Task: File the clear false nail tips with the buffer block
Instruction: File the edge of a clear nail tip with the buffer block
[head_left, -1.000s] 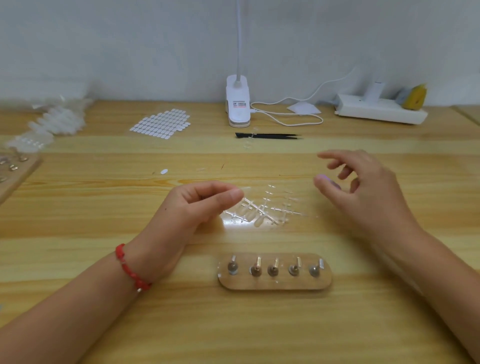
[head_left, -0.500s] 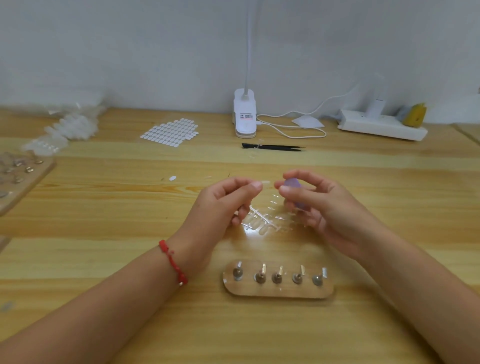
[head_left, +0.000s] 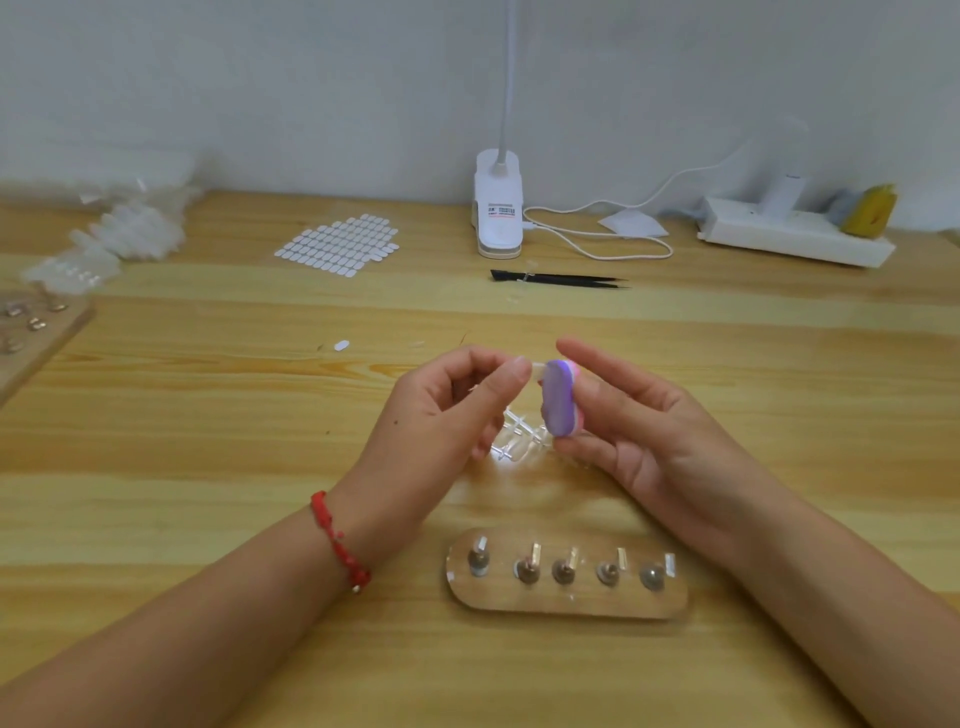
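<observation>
Our hands were well apart a second ago and now meet above the table (head_left: 208, 467). The right hand (head_left: 639, 431) grips the buffer (head_left: 560, 399) against the tip (head_left: 537, 370), which the left hand (head_left: 447, 415) pinches. We think filing can begin.

a wooden table (head_left: 208, 415) of pale, striped planks carries everything. near its front edge lies an oval wooden stand (head_left: 566, 605) with five metal pegs upright in a row. just behind it a cluster of clear nail tips (head_left: 517, 444) on their sprue rests flat on the wood. farther back lie black tweezers (head_left: 561, 279), and behind them a white clip lamp base (head_left: 497, 208) with a looped white cable (head_left: 597, 240). a white power strip (head_left: 795, 238) sits at the back right. a sheet of white oval stickers (head_left: 337, 245) lies back left, with one loose sticker (head_left: 341, 345) nearer. blurred clear packets (head_left: 119, 234) and a second wooden board (head_left: 41, 338) occupy the left edge.
</observation>
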